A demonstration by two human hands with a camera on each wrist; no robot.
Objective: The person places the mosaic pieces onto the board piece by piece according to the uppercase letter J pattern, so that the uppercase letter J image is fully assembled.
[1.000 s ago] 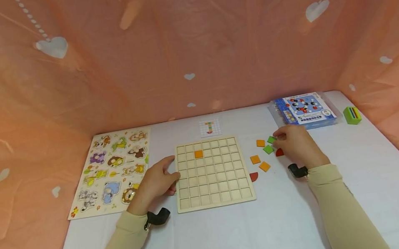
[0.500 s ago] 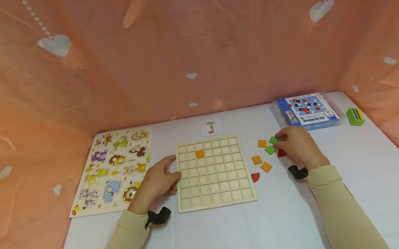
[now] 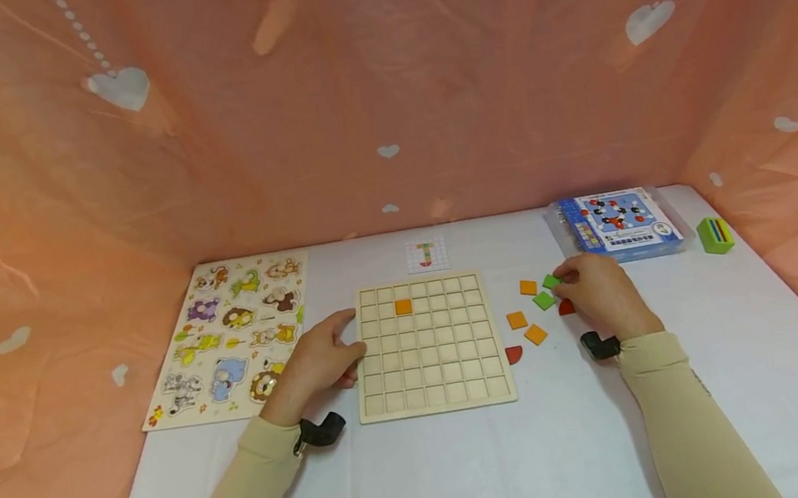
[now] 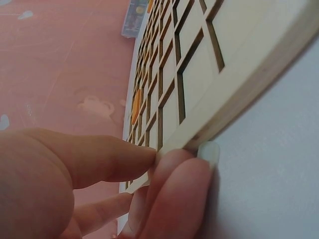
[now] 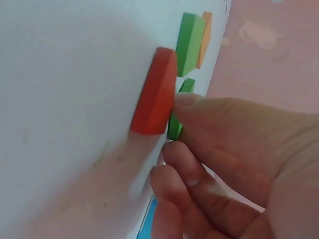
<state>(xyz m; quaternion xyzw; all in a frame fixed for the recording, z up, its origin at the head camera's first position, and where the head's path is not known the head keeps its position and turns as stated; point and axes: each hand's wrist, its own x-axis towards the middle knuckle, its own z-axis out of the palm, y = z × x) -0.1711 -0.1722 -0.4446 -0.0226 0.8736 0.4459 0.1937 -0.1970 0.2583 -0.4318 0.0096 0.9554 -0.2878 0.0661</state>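
A square wooden grid board [image 3: 431, 411] lies on the table with one orange square tile [image 3: 403, 306] in a cell near its upper left. My left hand [image 3: 316, 365] holds the board's left edge, thumb at the rim and other fingers curled against the side in the left wrist view. To the right of the board, my right hand [image 3: 602, 294] pinches a green square tile [image 5: 176, 117] between thumb and fingertips. A red quarter-round piece [image 5: 154, 94] lies close beside that tile, partly covered by the hand in the head view. Another green tile [image 3: 545, 300] is just left of the fingertips.
Several orange tiles [image 3: 517, 320] and a second red piece [image 3: 515, 354] lie beside the board. Behind it is a small pattern card [image 3: 427, 254]. An animal puzzle board [image 3: 229, 339] is at left; a boxed set [image 3: 623, 224] and a green block [image 3: 715, 236] are at back right.
The whole head view has shifted slightly. The right thumb has closed in on the green tile; the left hand keeps its place at the board's edge.
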